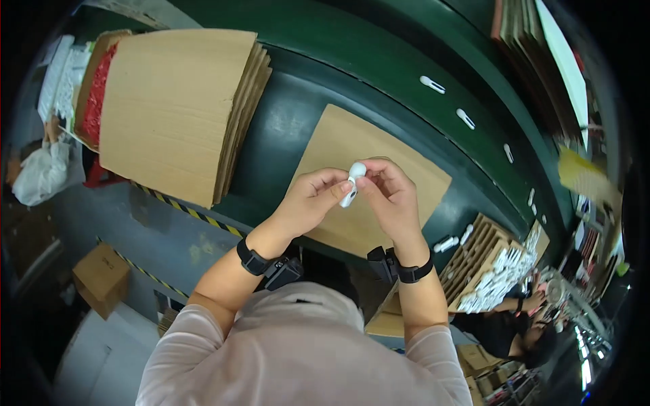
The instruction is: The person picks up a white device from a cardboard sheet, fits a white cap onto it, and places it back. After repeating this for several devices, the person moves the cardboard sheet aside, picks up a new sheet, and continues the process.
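Observation:
A small white device with a rounded head and a dark patch on its body is held between my two hands, above a flat cardboard sheet. My left hand pinches the lower body between thumb and fingers. At the rounded head, my right hand closes its thumb and fingers on the same device. Its underside is hidden by my fingers. Black straps with small black boxes circle both my wrists.
Stacked cardboard sheets stand at left. Similar white devices lie along the green belt. At right, a divided cardboard tray sits beside a heap of white pieces. Other people work at far left and lower right.

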`<action>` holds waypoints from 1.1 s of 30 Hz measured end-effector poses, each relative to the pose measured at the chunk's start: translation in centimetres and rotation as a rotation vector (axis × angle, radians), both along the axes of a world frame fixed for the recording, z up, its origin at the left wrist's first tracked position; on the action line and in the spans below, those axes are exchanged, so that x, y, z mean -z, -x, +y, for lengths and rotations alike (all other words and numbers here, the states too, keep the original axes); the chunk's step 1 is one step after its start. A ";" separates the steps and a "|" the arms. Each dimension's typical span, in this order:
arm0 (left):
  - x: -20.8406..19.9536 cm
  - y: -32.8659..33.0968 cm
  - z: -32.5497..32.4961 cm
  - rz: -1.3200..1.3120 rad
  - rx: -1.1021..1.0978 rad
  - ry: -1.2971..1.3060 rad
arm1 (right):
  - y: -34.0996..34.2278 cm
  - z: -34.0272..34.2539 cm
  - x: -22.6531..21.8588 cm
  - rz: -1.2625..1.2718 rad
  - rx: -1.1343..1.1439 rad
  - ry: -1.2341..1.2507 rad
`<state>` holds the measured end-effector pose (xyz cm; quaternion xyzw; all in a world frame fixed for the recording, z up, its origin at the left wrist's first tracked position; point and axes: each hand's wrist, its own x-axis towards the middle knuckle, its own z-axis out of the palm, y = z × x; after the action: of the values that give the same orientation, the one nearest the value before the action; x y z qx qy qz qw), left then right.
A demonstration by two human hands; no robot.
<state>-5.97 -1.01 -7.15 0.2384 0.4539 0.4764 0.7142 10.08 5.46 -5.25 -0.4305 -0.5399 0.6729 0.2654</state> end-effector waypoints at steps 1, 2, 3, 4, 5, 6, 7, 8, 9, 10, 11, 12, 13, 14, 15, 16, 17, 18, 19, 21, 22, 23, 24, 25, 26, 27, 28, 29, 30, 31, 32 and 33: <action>0.9 0.1 0.2 0.122 -0.050 -0.003 | 0.4 0.5 1.1 -0.003 0.023 0.031; 1.9 0.2 0.5 0.244 -0.098 -0.005 | 0.8 1.1 2.2 -0.017 0.003 0.039; 2.8 0.3 0.4 0.369 -0.141 -0.001 | 1.5 1.9 3.4 -0.043 0.054 0.017; 4.0 0.4 0.2 0.360 -0.155 0.012 | 2.2 2.7 4.6 -0.068 0.105 -0.007; 5.3 0.5 -0.1 0.410 -0.138 0.011 | 2.7 3.6 5.6 -0.092 0.153 -0.035; 6.6 0.6 -0.5 0.460 -0.119 0.009 | 3.1 4.2 6.6 -0.101 0.136 -0.030; 7.7 0.6 -0.8 0.512 -0.099 0.005 | 3.5 4.9 7.8 -0.153 0.120 -0.054; 8.2 0.6 -0.8 0.503 -0.109 0.011 | 3.9 5.4 8.6 -0.206 0.108 -0.080; 8.6 0.5 -0.9 0.502 -0.127 -0.006 | 4.1 5.9 9.3 -0.258 0.097 -0.107; 9.0 0.3 -1.0 0.501 -0.144 -0.025 | 4.4 6.4 9.9 -0.265 0.089 -0.108; 9.3 0.2 -1.0 0.502 -0.160 -0.046 | 4.6 6.8 10.4 -0.321 0.075 -0.140; 9.6 0.1 -1.0 0.496 -0.165 -0.046 | 4.7 7.1 10.8 -0.377 0.064 -0.173; 9.4 0.2 -1.0 0.497 -0.148 -0.030 | 4.9 7.2 11.0 -0.430 0.052 -0.202; 9.1 0.3 -1.1 0.498 -0.131 -0.016 | 5.0 7.3 11.1 -0.433 0.048 -0.200; 9.0 0.3 -1.0 0.499 -0.112 -0.002 | 5.1 7.4 11.2 -0.451 0.042 -0.210; 8.9 0.4 -1.0 0.498 -0.113 -0.001 | 5.1 7.5 11.3 -0.469 0.038 -0.219; 8.9 0.4 -1.0 0.497 -0.109 0.000 | 5.2 7.6 11.3 -0.486 0.034 -0.230; 8.9 0.4 -1.0 0.496 -0.104 -0.001 | 5.3 7.6 11.2 -0.488 0.034 -0.229; 8.9 0.3 -0.9 0.495 -0.099 -0.002 | 5.4 7.7 11.1 -0.523 0.023 -0.253; 8.8 0.2 -0.8 0.502 -0.106 -0.011 | 5.5 7.7 10.9 -0.592 0.001 -0.302; 8.7 0.1 -0.8 0.511 -0.114 -0.019 | 5.4 7.7 11.0 -0.594 0.005 -0.304; 8.7 0.0 -0.7 0.517 -0.120 -0.032 | 5.3 7.7 11.0 -0.597 0.003 -0.338; 8.8 -0.1 -0.6 0.513 -0.113 -0.039 | 5.1 7.8 11.1 -0.601 0.001 -0.374; 8.7 -0.1 -0.7 0.524 -0.116 -0.044 | 4.9 7.9 11.1 -0.605 0.000 -0.410; 8.7 -0.1 -0.7 0.535 -0.119 -0.049 | 4.5 8.3 11.1 -0.611 0.009 -0.415; 8.7 -0.2 -0.8 0.546 -0.122 -0.054 | 4.0 8.8 11.1 -0.605 0.042 -0.472; 8.7 -0.2 -0.8 0.545 -0.120 -0.062 | 3.6 9.5 11.1 -0.596 0.073 -0.529; 8.7 -0.1 -0.9 0.556 -0.124 -0.075 | 3.2 10.3 11.2 -0.585 0.103 -0.585; 8.7 0.0 -0.9 0.568 -0.127 -0.087 | 2.7 11.4 11.2 -0.586 0.109 -0.590; 8.7 -0.1 -1.0 0.579 -0.132 -0.099 | 2.0 12.9 11.3 -0.618 0.147 -0.708; 8.7 0.0 -1.0 0.579 -0.132 -0.104 | 1.4 14.4 11.4 -0.647 0.184 -0.826; 8.5 -0.1 -0.9 0.565 -0.117 -0.106 | 0.5 16.0 11.6 -0.650 0.193 -0.828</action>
<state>-5.88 -1.95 -15.66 0.3723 0.6223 0.4544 0.5173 9.56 21.43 -16.89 -0.5237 -0.7725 0.2082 0.2925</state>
